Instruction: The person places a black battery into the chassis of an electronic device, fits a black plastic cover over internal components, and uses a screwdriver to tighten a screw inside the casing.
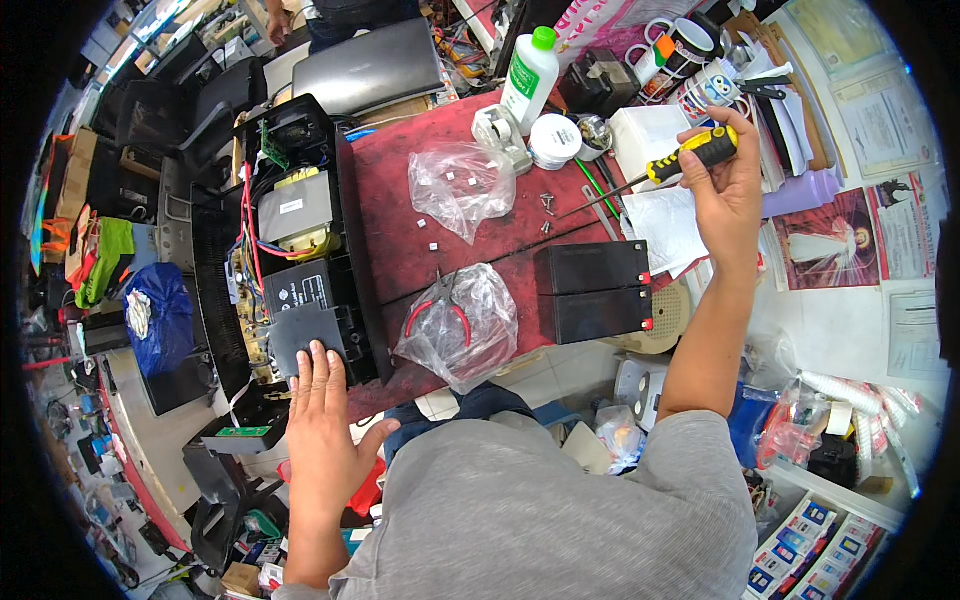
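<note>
Screwdriver raised; casing apparently steadied.
At the tabletop's left edge, we find the left hand flat, ungripping, on the casing's dark plate; near the right edge, the right hand grasps the screwdriver, which we advise keeping clear of the batteries' red terminals.

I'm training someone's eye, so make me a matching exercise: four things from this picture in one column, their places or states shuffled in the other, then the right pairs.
1. Screwdriver
2. Pliers
3. White bottle
4. Dark flat plate

A. Touched by the left hand
B. Closed with a green cap
C. Gripped in the right hand
D. Lying on a clear plastic bag

Pairs: 1-C, 2-D, 3-B, 4-A
</note>
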Demonstrator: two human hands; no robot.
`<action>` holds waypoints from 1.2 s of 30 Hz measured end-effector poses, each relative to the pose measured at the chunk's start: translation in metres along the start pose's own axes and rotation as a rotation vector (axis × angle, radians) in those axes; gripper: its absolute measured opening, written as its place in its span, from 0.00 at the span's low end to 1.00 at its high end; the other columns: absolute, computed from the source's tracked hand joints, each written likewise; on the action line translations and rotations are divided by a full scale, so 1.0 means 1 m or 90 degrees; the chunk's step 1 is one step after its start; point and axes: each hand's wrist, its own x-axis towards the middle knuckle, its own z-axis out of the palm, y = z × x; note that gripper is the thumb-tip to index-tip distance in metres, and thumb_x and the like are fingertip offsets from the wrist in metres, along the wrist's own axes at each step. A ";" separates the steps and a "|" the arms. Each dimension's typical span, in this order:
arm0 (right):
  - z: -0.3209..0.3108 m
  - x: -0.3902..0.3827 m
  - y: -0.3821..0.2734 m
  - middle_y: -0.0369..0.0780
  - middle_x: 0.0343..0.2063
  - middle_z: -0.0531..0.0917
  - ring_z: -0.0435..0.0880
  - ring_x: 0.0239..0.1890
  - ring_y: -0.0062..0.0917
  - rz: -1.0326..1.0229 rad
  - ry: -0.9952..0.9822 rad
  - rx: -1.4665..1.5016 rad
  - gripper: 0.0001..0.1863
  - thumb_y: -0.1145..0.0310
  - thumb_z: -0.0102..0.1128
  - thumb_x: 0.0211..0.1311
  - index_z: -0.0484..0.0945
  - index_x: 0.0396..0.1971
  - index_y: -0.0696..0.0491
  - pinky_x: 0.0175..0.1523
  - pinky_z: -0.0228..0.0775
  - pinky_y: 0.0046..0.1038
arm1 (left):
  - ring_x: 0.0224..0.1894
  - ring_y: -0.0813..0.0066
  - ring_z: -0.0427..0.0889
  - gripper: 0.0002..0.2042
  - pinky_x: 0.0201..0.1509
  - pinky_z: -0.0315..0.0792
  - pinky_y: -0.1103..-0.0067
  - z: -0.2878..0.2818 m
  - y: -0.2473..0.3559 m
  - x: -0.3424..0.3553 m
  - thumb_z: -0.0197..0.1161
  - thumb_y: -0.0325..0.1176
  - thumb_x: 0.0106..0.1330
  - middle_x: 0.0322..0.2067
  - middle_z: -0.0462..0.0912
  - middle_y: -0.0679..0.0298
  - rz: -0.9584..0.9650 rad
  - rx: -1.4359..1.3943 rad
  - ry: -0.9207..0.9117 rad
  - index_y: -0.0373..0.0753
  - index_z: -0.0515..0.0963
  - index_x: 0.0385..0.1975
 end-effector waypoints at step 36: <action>0.020 0.040 0.031 0.36 0.41 0.83 0.79 0.38 0.14 0.000 -0.011 0.014 0.25 0.78 0.63 0.68 0.67 0.61 0.51 0.41 0.73 0.18 | 0.75 0.46 0.59 0.44 0.74 0.62 0.63 -0.025 0.006 0.021 0.80 0.32 0.44 0.73 0.60 0.44 -0.088 -0.109 -0.054 0.27 0.69 0.66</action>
